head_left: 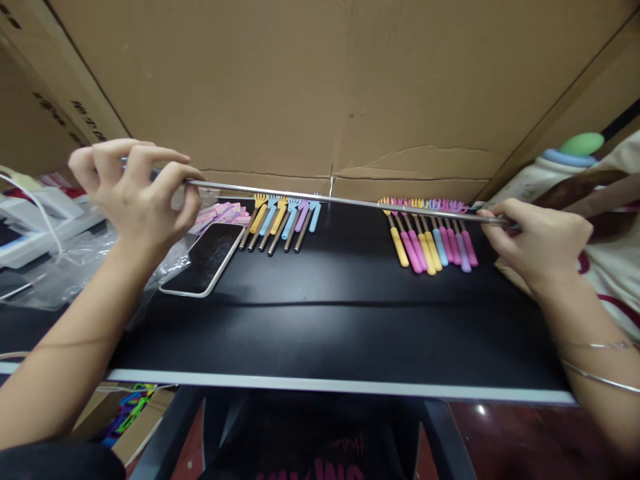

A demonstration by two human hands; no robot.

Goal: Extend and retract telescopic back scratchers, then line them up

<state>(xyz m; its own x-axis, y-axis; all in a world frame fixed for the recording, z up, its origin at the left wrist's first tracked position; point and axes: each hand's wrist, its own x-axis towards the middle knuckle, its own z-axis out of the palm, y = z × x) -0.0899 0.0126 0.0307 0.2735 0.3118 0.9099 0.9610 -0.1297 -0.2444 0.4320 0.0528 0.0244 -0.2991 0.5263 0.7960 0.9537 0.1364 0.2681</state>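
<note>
A long, thin telescopic back-scratcher rod (pixel 320 198) of shiny metal is stretched out level above the table, between my two hands. My left hand (pixel 143 183) pinches its left end between thumb and fingers; a small bluish bit shows behind the fingers. At the other end, my right hand (pixel 537 237) is closed around the rod, hiding its tip. Below the rod, left of centre, lie several bare-ended metal rods (pixel 278 233) with claw heads, among coloured handle sleeves (pixel 259 219). Towards the right is a row of back scratchers (pixel 434 247) with yellow, pink, blue and purple handles.
A phone (pixel 205 260) lies beside pink patterned packets (pixel 225 213) and clear plastic bags (pixel 85 263). Cardboard (pixel 300 87) walls the back of the black table (pixel 320 333). A white bottle-shaped item (pixel 535 177) stands right. Below left, a carton (pixel 145 427) holds colourful pieces.
</note>
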